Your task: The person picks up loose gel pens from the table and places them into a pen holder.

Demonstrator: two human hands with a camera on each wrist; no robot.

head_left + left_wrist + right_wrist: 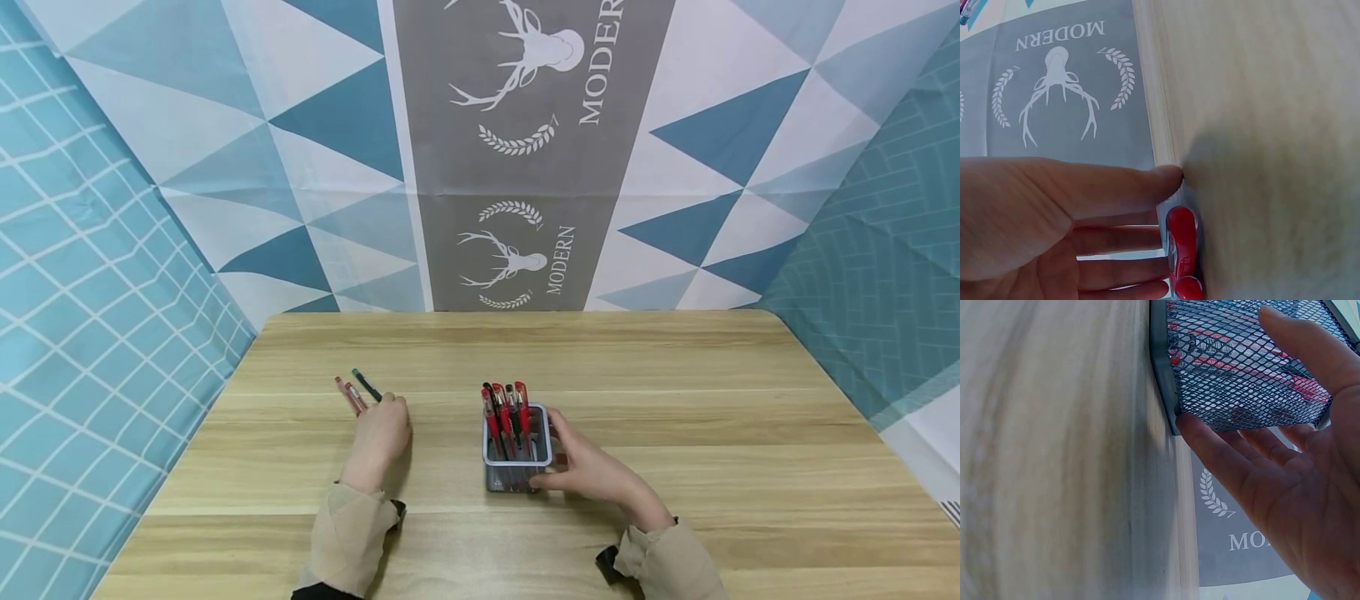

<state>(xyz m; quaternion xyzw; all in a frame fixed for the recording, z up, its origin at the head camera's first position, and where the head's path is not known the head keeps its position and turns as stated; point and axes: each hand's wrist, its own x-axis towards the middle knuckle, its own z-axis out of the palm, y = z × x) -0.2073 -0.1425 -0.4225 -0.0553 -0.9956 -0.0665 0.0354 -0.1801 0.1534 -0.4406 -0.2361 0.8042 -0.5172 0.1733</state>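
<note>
On the left of the table, my left hand point(378, 437) is low over several loose pens. A dark pen with a green end point(366, 384) and two reddish pens point(352, 396) stick out beyond it. In the left wrist view its thumb and fingers are extended, with the fingertips right at a red pen point(1182, 240). My right hand point(600, 471) holds a mesh pen holder point(517, 479) from its right side, thumb at the front and fingers behind. Red and black pens point(504, 417) stand upright in the holder, caps above its pale rim.
The wooden table point(675, 375) reaches back to a patterned cloth point(510, 167) with deer prints. Blue checked cloth point(90, 275) hangs along the left side and teal cloth point(885, 250) along the right. Both wrists wear beige sleeves and dark straps.
</note>
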